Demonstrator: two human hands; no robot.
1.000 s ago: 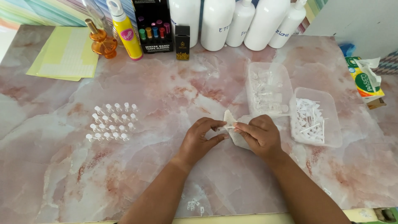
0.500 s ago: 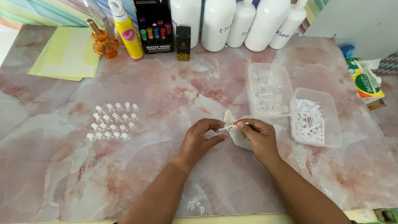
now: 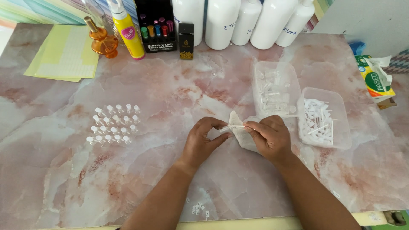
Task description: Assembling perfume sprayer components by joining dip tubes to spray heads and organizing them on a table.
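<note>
My left hand (image 3: 203,140) pinches a small clear vial (image 3: 224,129) at the middle of the pink marble table (image 3: 170,93). My right hand (image 3: 269,137) holds a thin white stick (image 3: 238,126) whose tip meets the vial, and a white tissue (image 3: 241,133) is tucked under its fingers. Both hands hover just above the tabletop, close together. To the left, several small clear vials (image 3: 114,124) stand in rows on the table.
Two clear plastic tubs sit right of my hands: one with clear vials (image 3: 272,90), one with white sprayer parts (image 3: 321,121). White bottles (image 3: 238,19), a yellow spray bottle (image 3: 125,30), an amber bottle (image 3: 102,40), a black display box (image 3: 156,25) and yellow sheets (image 3: 64,55) line the back. A tissue pack (image 3: 375,79) lies far right.
My right hand has drawn back slightly, so the white stick now shows between the two hands. The rest of the table is unchanged.
</note>
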